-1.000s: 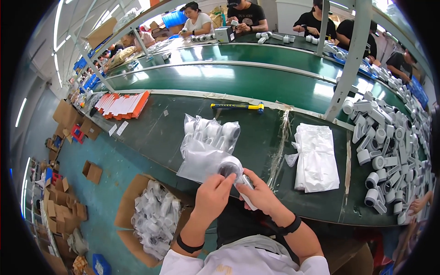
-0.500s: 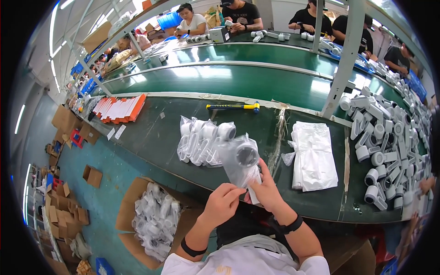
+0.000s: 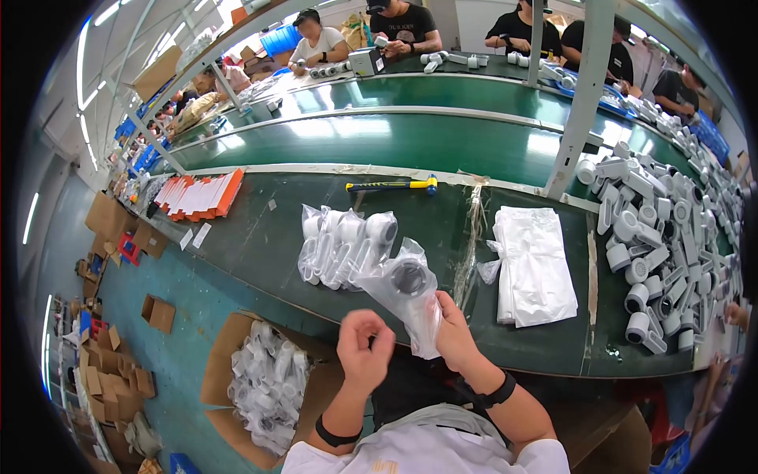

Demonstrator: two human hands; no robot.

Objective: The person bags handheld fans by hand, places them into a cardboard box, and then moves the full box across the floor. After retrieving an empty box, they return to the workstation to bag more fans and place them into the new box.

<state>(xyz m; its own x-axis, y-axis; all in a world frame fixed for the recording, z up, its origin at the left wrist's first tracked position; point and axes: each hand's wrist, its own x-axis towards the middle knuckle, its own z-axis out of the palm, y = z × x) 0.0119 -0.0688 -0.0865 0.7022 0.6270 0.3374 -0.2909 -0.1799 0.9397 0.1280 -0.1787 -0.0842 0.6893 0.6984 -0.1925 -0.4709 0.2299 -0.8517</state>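
**Bagging a white part at a green factory workbench**

A person stands at a long dark green workbench [image 3: 260, 237], seen from above. The right hand [image 3: 456, 332] grips a clear plastic bag [image 3: 410, 304] holding a white cylindrical part with a dark round opening; the fingers are wrapped around the bag's lower end, lifting it just above the near edge of the workbench. The left hand [image 3: 365, 347] hovers just left of the bag, its fingers curled loosely inward with the thumb near the fingertips, holding nothing that can be made out. Both wrists wear dark bands.

On the workbench, just beyond the held bag, lies a cluster of bagged white parts [image 3: 343, 245]. To the right of the held bag sits a stack of flat clear bags [image 3: 533, 265]. Farther right, a large heap of unbagged white parts [image 3: 671, 229] covers the workbench's end. Toward the back lies a hammer with a yellow and black handle [image 3: 392, 186], and at the far left a row of orange and white packets [image 3: 201, 195].

Below the workbench, on a teal floor, an open cardboard box [image 3: 268, 383] holds more bagged parts. Loose cardboard pieces [image 3: 103, 371] litter the floor to the left. Beyond the workbench run two green conveyor belts [image 3: 395, 138], where other people [image 3: 399, 24] sit working under strip lights.
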